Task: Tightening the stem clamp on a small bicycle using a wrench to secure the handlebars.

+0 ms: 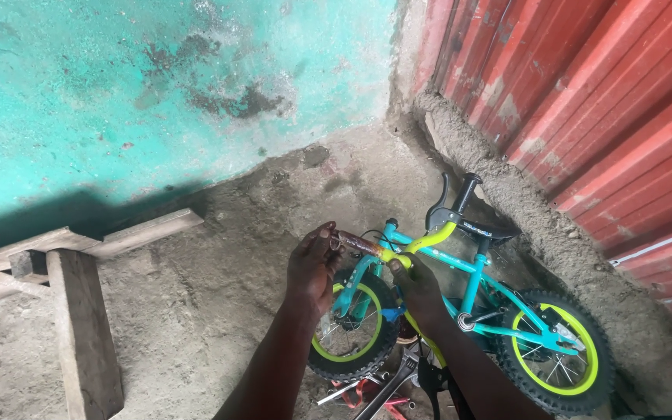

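Two hands on the job, both mine. Nearest the camera, loose tools (pixel 375 387) lie on the concrete floor (pixel 196 311) beneath my forearms; a wrench shape shows, the rest is unclear. Above them, the small teal bicycle (pixel 472 292) stands upright, front wheel (pixel 354 327) toward me, rear wheel (pixel 555 354) at the right. Left hand (pixel 311 268) is closed around the bare left end of the handlebar (pixel 421 239). Right hand (pixel 416 289) grips the yellow stem region just behind it. Judgement: steadying the stem firmly while working the bar end should stop the front wheel swinging. Farther left, a rough wooden bench (pixel 79 311). Beyond, a turquoise wall (pixel 157 85) and red corrugated sheeting (pixel 600 101).
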